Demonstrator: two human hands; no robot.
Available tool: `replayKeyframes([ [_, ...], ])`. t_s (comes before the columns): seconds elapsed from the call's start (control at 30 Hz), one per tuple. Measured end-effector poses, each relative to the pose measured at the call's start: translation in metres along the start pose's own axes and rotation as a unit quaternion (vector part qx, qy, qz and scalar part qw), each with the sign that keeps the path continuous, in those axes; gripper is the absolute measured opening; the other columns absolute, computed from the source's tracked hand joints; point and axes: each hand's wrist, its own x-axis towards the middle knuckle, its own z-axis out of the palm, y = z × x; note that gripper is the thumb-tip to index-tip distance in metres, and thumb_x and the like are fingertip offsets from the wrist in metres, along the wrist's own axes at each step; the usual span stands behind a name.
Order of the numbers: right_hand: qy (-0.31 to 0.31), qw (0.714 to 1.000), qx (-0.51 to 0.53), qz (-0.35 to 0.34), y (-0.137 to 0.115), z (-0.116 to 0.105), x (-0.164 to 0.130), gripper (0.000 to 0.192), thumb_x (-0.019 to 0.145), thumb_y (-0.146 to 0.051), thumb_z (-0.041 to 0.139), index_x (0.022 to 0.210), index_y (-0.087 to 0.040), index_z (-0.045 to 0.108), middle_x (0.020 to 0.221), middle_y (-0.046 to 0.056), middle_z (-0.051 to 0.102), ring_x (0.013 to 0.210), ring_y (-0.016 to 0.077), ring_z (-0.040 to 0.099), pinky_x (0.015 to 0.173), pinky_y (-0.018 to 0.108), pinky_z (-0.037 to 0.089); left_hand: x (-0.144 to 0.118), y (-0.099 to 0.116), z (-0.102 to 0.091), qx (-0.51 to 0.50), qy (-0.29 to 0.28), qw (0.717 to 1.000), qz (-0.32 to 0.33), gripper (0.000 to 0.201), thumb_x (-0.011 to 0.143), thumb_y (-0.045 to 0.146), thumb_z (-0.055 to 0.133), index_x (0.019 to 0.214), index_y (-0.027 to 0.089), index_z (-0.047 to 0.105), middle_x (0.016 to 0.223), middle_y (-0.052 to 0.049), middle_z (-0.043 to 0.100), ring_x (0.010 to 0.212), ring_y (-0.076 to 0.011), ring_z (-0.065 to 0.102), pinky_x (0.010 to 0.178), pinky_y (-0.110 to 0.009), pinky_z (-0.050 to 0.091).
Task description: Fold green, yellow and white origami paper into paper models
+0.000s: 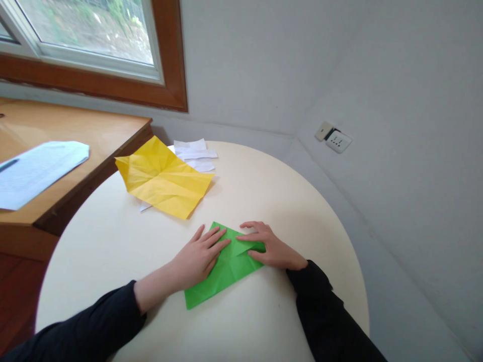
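Observation:
A green sheet of paper, creased and folded over in part, lies on the round white table in front of me. My left hand rests flat on its left side, fingers spread and pointing to the upper right. At the paper's right end is my right hand, its thumb and fingers apart around a raised folded flap. The thumb touches the paper below the flap and the index finger lies along its upper edge. Whether the flap is pinched I cannot make out.
Beyond my hands a creased yellow sheet lies on the round table, partly over white paper pieces. To the left, a wooden desk holds papers and a pen. A wall socket is at the right.

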Motion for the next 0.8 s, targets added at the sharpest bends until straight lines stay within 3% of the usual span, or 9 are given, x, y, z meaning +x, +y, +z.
replayKeyframes([
  [0.13,0.0,0.997,0.074,0.021,0.002,-0.005,-0.001,0.017,0.078,-0.022,0.059,0.09,-0.022,0.071,0.121,0.008,0.055,0.119,0.0236,0.044,0.103,0.044,0.032,0.0,0.0,0.0,-0.01,0.006,1.0,-0.001,0.042,0.09,0.02,0.036,0.131,0.021,0.043,0.141,-0.009,0.041,0.131,-0.0251,0.034,0.108,-0.053,0.021],
  [0.27,0.016,0.99,0.131,0.055,0.007,-0.01,-0.003,0.025,0.085,-0.033,0.053,0.074,-0.021,0.071,0.114,0.008,0.059,0.113,0.0225,0.051,0.097,0.041,0.04,0.0,-0.001,-0.003,-0.032,0.009,0.999,-0.003,0.041,0.091,0.022,0.034,0.131,0.021,0.044,0.14,-0.009,0.042,0.131,-0.0237,0.035,0.109,-0.052,0.02],
  [0.4,-0.036,0.99,0.138,0.016,0.016,-0.022,-0.008,0.023,0.08,-0.038,0.059,0.095,-0.023,0.07,0.121,0.008,0.057,0.116,0.0226,0.049,0.102,0.042,0.035,0.001,-0.006,-0.007,-0.061,-0.002,0.998,-0.01,0.041,0.092,0.026,0.034,0.13,0.022,0.045,0.141,-0.007,0.042,0.132,-0.0218,0.034,0.11,-0.049,0.021],
  [0.53,-0.141,0.981,0.132,-0.013,0.021,-0.034,-0.013,0.069,0.067,-0.042,0.072,0.13,-0.027,0.046,0.142,0.008,0.038,0.133,0.0247,0.03,0.11,0.044,0.021,0.002,-0.009,-0.009,-0.091,0.002,0.996,-0.023,0.039,0.092,0.027,0.034,0.129,0.022,0.047,0.139,-0.007,0.044,0.131,-0.0202,0.034,0.11,-0.047,0.021],
  [0.63,-0.178,0.977,0.118,-0.011,0.018,-0.035,-0.016,0.091,0.061,-0.043,0.076,0.139,-0.026,0.032,0.149,0.01,0.024,0.138,0.0258,0.018,0.111,0.045,0.015,0.002,-0.009,-0.009,-0.101,0.008,0.995,-0.027,0.039,0.093,0.029,0.033,0.128,0.022,0.048,0.139,-0.007,0.045,0.131,-0.0196,0.035,0.11,-0.046,0.021],
  [0.7,-0.189,0.976,0.107,-0.006,0.015,-0.033,-0.016,0.089,0.063,-0.042,0.075,0.139,-0.025,0.031,0.15,0.01,0.021,0.138,0.0256,0.016,0.111,0.045,0.015,0.002,-0.008,-0.009,-0.103,0.009,0.994,-0.029,0.039,0.093,0.03,0.032,0.127,0.022,0.048,0.139,-0.007,0.045,0.131,-0.0194,0.035,0.11,-0.046,0.021],
  [0.8,-0.19,0.977,0.101,-0.005,0.013,-0.031,-0.016,0.072,0.073,-0.038,0.068,0.136,-0.026,0.037,0.149,0.009,0.023,0.138,0.0235,0.016,0.111,0.044,0.016,0.002,-0.007,-0.011,-0.106,0.005,0.994,-0.033,0.04,0.094,0.031,0.03,0.128,0.022,0.048,0.139,-0.007,0.045,0.131,-0.0193,0.034,0.11,-0.046,0.02],
])
